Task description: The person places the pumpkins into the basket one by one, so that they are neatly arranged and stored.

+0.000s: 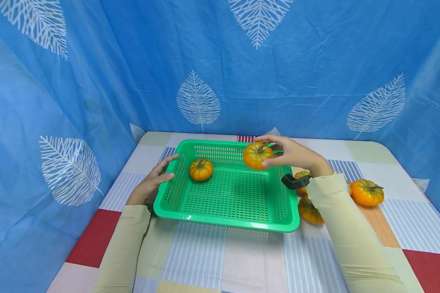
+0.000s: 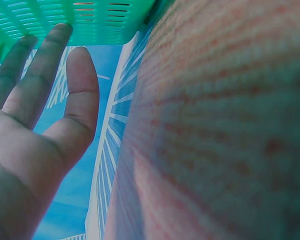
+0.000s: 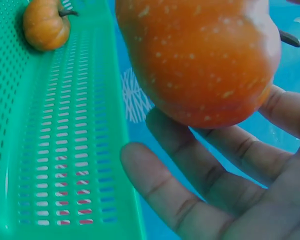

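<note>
Over the back right part of a green plastic basket [image 1: 223, 226], my right hand [image 1: 289, 154] holds a small orange pumpkin [image 1: 256, 156] between thumb and fingers. That same pumpkin [image 3: 205, 60] fills the top of the right wrist view, its dark stem pointing right. Inside the basket, at its left end, sits another small pumpkin [image 1: 201, 169]. My left hand [image 1: 151, 183] is at the basket's left side, fingers extended against the rim. In the left wrist view the fingertips [image 2: 62, 31] reach the slotted basket wall.
Right of the basket lie several more pumpkins, one [image 1: 367, 192] farther right and one [image 1: 310, 211] close to the basket, partly hidden by my right forearm. A patchwork cloth [image 1: 253, 260] covers the table. A blue curtain [image 1: 278, 81] with white leaves hangs behind it.
</note>
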The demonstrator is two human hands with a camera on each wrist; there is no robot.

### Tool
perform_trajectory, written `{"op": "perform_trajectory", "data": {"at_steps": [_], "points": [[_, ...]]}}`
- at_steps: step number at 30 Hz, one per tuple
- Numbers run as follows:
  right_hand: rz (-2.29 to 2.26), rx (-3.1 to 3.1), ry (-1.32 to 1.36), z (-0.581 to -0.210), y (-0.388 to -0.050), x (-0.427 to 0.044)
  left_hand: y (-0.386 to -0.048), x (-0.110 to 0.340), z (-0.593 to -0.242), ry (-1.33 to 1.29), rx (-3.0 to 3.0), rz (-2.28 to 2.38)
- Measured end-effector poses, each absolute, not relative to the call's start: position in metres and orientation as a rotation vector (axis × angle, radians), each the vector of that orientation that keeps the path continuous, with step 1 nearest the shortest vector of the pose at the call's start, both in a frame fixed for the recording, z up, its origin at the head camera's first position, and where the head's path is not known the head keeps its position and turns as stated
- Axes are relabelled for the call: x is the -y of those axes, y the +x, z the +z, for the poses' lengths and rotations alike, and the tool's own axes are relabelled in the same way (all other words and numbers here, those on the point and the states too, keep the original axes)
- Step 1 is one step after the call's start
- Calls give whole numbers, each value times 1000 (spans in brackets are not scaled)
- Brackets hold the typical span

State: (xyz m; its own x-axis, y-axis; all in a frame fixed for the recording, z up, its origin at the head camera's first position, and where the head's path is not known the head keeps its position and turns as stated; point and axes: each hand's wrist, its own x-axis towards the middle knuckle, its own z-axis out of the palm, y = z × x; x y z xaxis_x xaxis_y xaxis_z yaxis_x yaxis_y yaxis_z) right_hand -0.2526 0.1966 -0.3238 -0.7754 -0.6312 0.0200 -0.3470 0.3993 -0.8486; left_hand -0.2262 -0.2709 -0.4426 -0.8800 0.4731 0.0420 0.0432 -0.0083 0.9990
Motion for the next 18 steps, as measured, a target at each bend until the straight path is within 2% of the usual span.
{"op": "perform_trajectory", "data": {"at_steps": [18], "points": [[-1239,-2302,-854,-332,-267,-162,-226,270,-442,556,-1955,1965]]}}
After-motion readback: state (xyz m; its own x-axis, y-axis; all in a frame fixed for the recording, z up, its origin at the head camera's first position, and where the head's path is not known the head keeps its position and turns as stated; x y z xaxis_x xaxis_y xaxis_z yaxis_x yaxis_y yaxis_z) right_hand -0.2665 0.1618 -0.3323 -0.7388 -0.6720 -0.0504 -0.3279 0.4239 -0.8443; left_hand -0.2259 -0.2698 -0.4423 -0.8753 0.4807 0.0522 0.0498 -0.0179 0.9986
